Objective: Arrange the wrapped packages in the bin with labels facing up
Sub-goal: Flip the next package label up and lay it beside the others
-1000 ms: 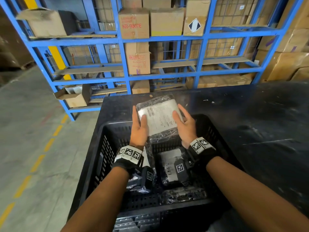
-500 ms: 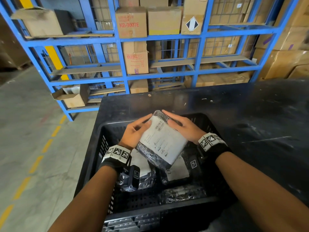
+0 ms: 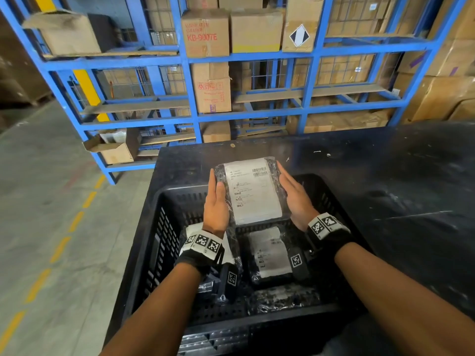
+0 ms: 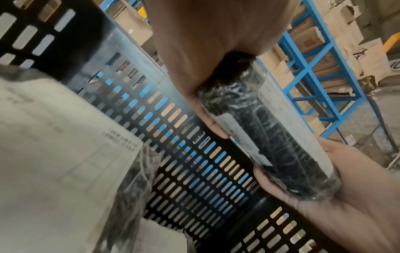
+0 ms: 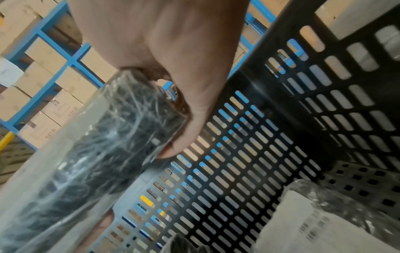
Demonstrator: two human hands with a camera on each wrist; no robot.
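A black-wrapped package [image 3: 250, 190] with a white label facing up hangs over the far half of the black slotted bin [image 3: 167, 227]. My left hand [image 3: 216, 200] grips its left edge with the thumb on top. My right hand [image 3: 294, 197] grips its right edge. The left wrist view shows the package's edge [image 4: 270, 137] in my palm, and the right wrist view shows the thumb curled round it [image 5: 97, 145]. In the bin a second package [image 3: 271, 253] lies label up, another [image 3: 205, 233] is partly hidden under my left wrist, and a third [image 3: 282, 296] shows only black wrap.
The bin stands at the left end of a black table [image 3: 385, 181]. Blue shelving [image 3: 185, 80] loaded with cardboard boxes [image 3: 205, 32] stands behind it. To the left lies concrete floor with a dashed yellow line [image 3: 60, 249]. An open carton [image 3: 113, 149] sits low on the rack.
Half a second ago the package lay askew, low over the bin. Now both hands hold it squared, label up, higher and nearer the bin's far wall.
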